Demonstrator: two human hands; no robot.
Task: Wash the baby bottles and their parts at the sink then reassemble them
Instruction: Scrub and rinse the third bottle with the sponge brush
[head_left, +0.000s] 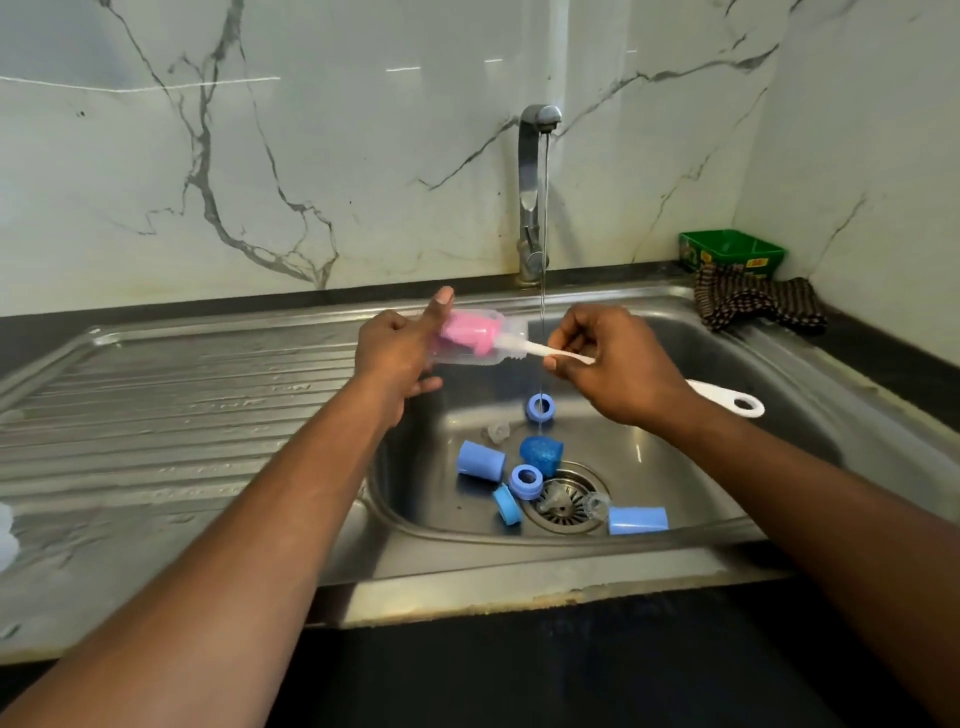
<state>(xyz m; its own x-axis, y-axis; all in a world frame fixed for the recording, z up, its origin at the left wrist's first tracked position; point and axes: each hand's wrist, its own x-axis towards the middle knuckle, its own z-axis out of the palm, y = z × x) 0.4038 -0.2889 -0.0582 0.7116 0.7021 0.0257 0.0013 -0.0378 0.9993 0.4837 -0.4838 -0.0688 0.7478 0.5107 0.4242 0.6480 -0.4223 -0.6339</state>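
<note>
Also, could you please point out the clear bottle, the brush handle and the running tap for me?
clear bottle (470, 358): head view, lower wall near the neck.
brush handle (724, 397): head view, flat white end beside the hanging hole.
tap (531, 171): head view, upright metal spout.

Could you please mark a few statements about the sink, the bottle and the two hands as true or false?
1. The tap is running. True.
2. The pink sponge head of the bottle brush is outside the clear baby bottle. False: it is inside the bottle.
3. The right hand pinches the white brush handle. True.
4. The left hand rests empty on the drainboard. False: its grip holds the bottle over the sink basin.
5. Blue caps and rings lie in the basin near the drain. True.
6. The green tub sits in the basin. False: it stands in the back corner of the counter.
</note>
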